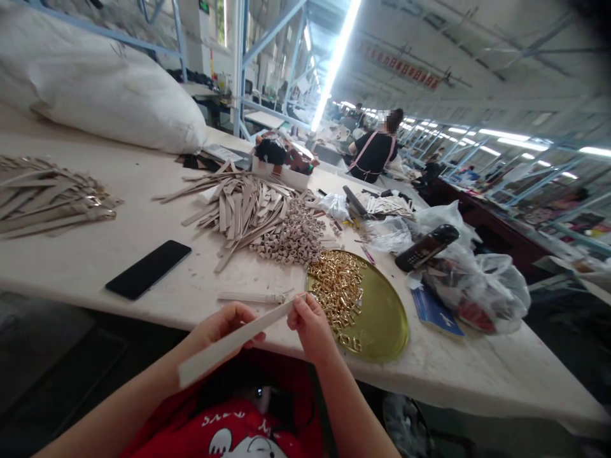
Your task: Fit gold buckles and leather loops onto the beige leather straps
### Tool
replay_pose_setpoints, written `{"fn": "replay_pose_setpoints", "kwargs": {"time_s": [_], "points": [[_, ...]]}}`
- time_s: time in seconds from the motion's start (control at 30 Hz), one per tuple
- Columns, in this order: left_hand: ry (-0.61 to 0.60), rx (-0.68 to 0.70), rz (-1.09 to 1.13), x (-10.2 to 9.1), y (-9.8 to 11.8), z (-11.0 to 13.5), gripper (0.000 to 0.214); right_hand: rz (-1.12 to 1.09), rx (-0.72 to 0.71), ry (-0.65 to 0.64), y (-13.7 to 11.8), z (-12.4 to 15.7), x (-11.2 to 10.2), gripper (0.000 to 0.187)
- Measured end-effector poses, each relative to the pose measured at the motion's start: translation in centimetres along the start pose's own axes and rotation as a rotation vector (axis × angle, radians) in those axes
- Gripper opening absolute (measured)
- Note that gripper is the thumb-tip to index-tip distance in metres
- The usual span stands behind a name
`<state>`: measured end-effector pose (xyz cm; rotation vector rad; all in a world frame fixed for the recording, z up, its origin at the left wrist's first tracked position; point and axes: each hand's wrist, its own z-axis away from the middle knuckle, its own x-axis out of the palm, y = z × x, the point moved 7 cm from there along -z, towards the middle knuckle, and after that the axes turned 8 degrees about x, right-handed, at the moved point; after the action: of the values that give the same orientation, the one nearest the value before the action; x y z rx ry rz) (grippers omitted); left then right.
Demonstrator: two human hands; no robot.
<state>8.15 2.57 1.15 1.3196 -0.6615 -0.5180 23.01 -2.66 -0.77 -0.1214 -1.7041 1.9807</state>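
Observation:
My left hand is closed around the middle of a long beige strap that slants from lower left to upper right. My right hand pinches the strap's upper end at the table's near edge. Just right of that hand lies a round gold tray with several small gold metal buckles heaped on its left side. Another finished strap lies flat on the table above my hands.
A black phone lies on the white table at left. Piles of beige straps, small beige loops, more straps, plastic bags, a handset and a white sack surround. A person in black works far back.

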Motion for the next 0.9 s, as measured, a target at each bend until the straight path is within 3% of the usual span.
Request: {"fn": "replay_pose_setpoints", "kwargs": {"time_s": [0.13,0.23,0.3,0.37,0.47,0.57,0.67,0.8,0.9], "points": [[-0.325,-0.292,0.175,2.7,-2.0,1.6,0.042,0.244,0.054,-0.164,0.6,1.1,0.9,0.024],[-0.335,-0.306,0.059,3.3,-2.9,0.8,0.042,0.393,0.037,-0.209,1.0,0.2,1.4,0.024],[-0.233,-0.272,0.027,2.9,-3.4,-0.5,0.038,0.585,-0.052,-0.121,0.3,-1.8,0.3,0.022],[-0.15,-0.26,0.069,2.5,-3.9,-1.6,0.035,0.871,-0.2,0.074,-1.3,-4.5,-1.5,0.017],[-0.131,-0.279,0.117,2.2,-4.5,-2.8,0.034,1.086,-0.31,0.273,-3.0,-9.0,-3.6,0.012],[-0.122,-0.309,0.132,2.1,-4.9,-3.7,0.035,1.087,-0.324,0.305,-3.1,-12.6,-3.9,0.012],[-0.086,-0.322,0.129,1.7,-4.9,-4.6,0.035,1.061,-0.314,0.316,-2.6,-14.6,-3.7,0.004],[-0.057,-0.32,0.116,1.2,-4.6,-5.8,0.038,0.967,-0.273,0.336,-2.2,-15.3,-4.7,0.005],[-0.056,-0.267,0.056,1.0,-4.6,-6.8,0.039,0.86,-0.214,0.336,-2.1,-14.7,-5.7,0.017]]}}
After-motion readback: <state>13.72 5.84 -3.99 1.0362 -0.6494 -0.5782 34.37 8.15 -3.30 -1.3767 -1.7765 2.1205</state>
